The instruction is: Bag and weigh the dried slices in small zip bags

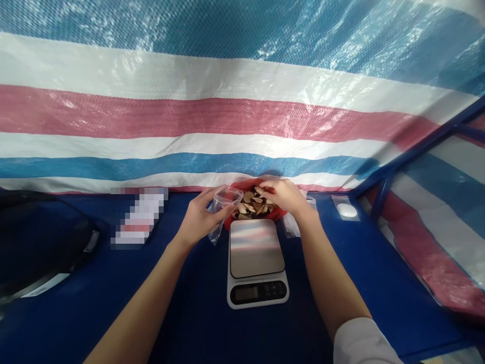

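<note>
My left hand (202, 215) is closed on a clear plastic bag (222, 212), whose mouth gapes toward the right. Dried brown and cream slices with dark edges (253, 205) are heaped in a red bag or bowl (281, 213); which of the two I cannot tell. Over the right part of this heap, my right hand (282, 194) has its thumb and fingertips pinched around a slice. Just in front of the red container stands a white digital kitchen scale (257, 250). Its metal plate carries nothing, and its display looks blank.
Clear bags (291, 226) lie beside the red container. Further right, a small clear bag holds a white oval object (346, 210). A blurred-out packet (138, 220) and a black bag-like item (41, 247) are on the left. A striped tarp (189, 116) rises behind the blue table (197, 313).
</note>
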Tool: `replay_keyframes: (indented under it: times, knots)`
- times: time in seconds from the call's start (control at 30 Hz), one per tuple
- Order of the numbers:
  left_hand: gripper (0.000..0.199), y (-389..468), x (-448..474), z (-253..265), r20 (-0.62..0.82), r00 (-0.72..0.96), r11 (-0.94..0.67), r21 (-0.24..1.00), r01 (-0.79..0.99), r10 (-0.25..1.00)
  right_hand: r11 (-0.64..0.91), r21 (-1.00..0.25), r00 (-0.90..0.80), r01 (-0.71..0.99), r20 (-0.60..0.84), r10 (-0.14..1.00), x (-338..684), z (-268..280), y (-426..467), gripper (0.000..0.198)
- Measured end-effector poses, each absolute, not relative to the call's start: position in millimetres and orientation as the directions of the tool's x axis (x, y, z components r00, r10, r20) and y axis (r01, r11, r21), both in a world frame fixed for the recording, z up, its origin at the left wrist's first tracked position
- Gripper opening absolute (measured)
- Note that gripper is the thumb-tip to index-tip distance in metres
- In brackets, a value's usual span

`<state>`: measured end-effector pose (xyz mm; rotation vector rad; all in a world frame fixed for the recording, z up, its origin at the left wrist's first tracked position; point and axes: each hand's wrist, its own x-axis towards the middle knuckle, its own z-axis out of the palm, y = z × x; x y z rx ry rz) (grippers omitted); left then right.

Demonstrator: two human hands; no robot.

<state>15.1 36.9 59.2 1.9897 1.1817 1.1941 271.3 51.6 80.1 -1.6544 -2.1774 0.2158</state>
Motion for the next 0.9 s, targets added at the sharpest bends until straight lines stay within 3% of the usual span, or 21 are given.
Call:
replay_keyframes:
  times: [0.17,0.3,0.73,0.9]
  knots:
    - [0.05,36.3,16.9,58.0,0.433,0.249,-0.498,0.774,0.391,0.867,0.155,-0.251,-0.129,0.956,0.117,0.985,262.3,76.0,52.3,0.031]
    - [0.049,36.1,17.7,58.5,0.439,0.251,-0.505,0.765,0.4,0.863,0.114,-0.242,-0.085,0.964,0.127,0.988,257.4,74.3,53.4,0.032]
    - [0.051,37.9,17.6,54.4,0.452,0.264,-0.523,0.756,0.394,0.852,0.282,-0.59,-0.163,0.756,0.248,0.955,275.5,68.4,59.5,0.012]
    - [0.049,38.1,18.7,54.3,0.452,0.264,-0.523,0.752,0.401,0.852,0.293,-0.576,-0.201,0.763,0.219,0.955,272.1,71.4,57.5,0.021]
